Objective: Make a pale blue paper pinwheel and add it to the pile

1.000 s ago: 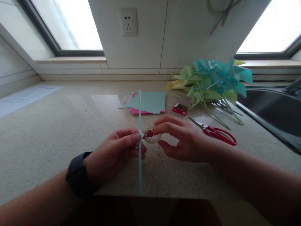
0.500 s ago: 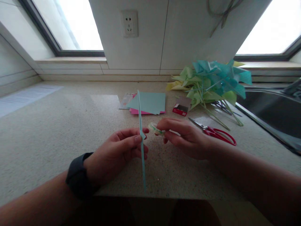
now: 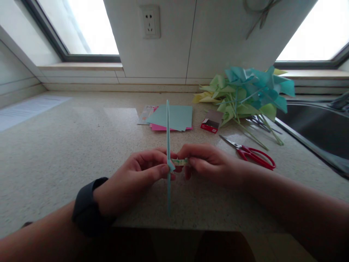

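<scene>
- Our left fingers (image 3: pixel 155 173) are clamped on one thin light-blue paper piece (image 3: pixel 168 127), nearly upright between thumb and fingertips.
- Our right fingers (image 3: pixel 201 164) are closed on one tape roll (image 3: pixel 180 162), edge-on and just beside that piece.
- We count one pair of scissors (image 3: pixel 240 147) right of the right fingers, one small red box (image 3: pixel 209 126) beyond them, and several paper sheets (image 3: pixel 180 115) ahead of both hands.
- Our forearms slant inward over the surface (image 3: pixel 95 145), bringing our hands close together.

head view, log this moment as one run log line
left hand: holds light-blue paper piece | right hand: holds tape roll close beside it | red-handled scissors: on counter
</scene>
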Action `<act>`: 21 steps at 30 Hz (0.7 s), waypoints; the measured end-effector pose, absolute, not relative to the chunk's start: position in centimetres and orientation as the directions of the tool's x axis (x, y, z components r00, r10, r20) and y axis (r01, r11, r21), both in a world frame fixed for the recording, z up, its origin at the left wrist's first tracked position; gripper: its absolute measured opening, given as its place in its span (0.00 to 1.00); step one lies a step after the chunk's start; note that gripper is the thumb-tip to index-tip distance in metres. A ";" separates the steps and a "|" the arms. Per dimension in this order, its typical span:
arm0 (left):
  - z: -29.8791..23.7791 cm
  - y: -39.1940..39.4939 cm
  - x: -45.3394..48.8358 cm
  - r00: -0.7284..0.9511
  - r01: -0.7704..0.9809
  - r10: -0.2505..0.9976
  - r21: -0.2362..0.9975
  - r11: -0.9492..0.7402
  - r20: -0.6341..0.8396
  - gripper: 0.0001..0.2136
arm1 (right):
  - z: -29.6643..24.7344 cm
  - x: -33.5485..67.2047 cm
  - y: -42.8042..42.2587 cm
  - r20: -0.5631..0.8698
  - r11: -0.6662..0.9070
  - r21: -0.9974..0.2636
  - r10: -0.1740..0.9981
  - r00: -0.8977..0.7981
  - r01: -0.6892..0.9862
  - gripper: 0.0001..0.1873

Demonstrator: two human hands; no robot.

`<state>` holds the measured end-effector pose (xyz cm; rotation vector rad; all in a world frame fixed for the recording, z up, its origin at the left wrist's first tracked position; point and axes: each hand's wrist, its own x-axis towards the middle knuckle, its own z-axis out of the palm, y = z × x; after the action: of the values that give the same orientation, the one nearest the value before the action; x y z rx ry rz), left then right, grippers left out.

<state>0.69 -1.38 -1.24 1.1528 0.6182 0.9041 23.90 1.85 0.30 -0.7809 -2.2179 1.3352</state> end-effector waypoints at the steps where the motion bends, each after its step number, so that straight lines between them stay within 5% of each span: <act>1: -1.2 -1.4 0.7 0.511 -0.270 0.859 0.955 0.119 0.038 0.04 | 0.4 23.8 1.8 0.064 0.356 -0.903 0.666 -0.743 0.242 0.12; 13: -1.3 -1.3 0.5 0.578 -0.192 0.816 0.971 0.140 -0.004 0.05 | 1.5 22.8 1.0 0.023 0.357 -0.886 0.673 -0.739 0.297 0.12; 21: -1.5 -1.5 0.6 0.611 -0.316 0.792 0.916 0.248 -0.004 0.04 | 1.4 23.8 1.9 0.086 0.399 -0.904 0.524 -0.847 0.155 0.14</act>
<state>0.62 -1.48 -1.46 1.0705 0.5302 0.8042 23.79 1.86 1.39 -0.5869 -2.3044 1.4315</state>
